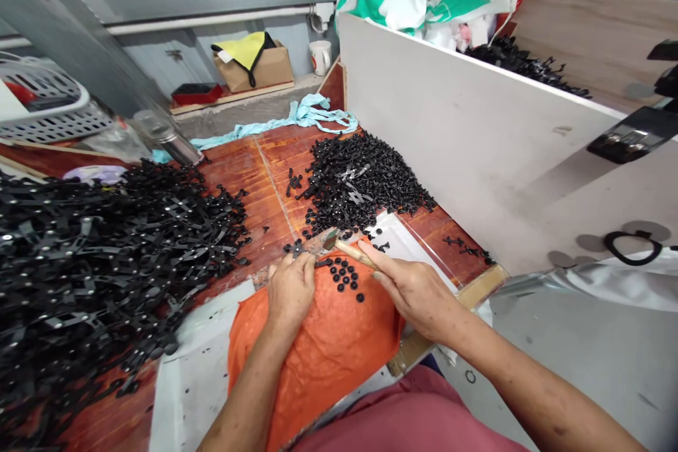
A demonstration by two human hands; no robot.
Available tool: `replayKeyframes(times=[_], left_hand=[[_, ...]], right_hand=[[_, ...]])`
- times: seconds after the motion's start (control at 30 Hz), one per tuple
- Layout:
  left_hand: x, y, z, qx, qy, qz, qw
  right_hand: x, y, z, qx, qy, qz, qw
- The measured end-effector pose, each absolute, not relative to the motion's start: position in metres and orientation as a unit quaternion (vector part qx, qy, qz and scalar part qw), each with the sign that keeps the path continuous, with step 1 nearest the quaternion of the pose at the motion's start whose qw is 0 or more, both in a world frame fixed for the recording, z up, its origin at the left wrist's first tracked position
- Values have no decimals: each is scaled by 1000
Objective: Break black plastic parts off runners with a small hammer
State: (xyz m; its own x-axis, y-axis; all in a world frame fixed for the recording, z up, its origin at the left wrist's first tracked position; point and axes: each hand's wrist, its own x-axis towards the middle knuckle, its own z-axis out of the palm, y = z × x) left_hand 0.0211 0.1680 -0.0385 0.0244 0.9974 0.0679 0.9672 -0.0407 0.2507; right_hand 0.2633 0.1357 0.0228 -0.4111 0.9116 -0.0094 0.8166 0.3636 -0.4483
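Observation:
My right hand is closed around the wooden handle of a small hammer. The hammer's head is just right of my left hand, over the far edge of an orange cloth. A black jointed plastic piece sticks out past my left fingers, which are closed on it; their tips are partly hidden. Several small black rings lie on the cloth between my hands. Beyond them is a heap of small black parts, with a few jointed pieces on top.
A large pile of black jointed pieces covers the left of the red-brown table. An upright pale panel borders the right side. A metal flask, a light-blue cloth strip and a mug are at the back.

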Motion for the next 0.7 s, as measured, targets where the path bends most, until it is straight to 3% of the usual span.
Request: replayKeyframes(times=[0.2, 0.33, 0.47, 0.57, 0.7], left_hand=[[22, 168, -40, 715, 688, 105, 68], [20, 170, -40, 698, 690, 152, 119], [11, 171, -34, 626, 669, 301, 264], [4, 164, -23, 520, 626, 419, 402], [2, 144, 0, 355, 538, 478, 596]], right_hand=[[258, 139, 16, -532, -820, 206, 44], [269, 137, 21, -534, -786, 280, 136], [286, 126, 18, -528, -734, 347, 248], [293, 119, 8, -525, -705, 386, 281], [292, 112, -7, -527, -662, 431, 312]])
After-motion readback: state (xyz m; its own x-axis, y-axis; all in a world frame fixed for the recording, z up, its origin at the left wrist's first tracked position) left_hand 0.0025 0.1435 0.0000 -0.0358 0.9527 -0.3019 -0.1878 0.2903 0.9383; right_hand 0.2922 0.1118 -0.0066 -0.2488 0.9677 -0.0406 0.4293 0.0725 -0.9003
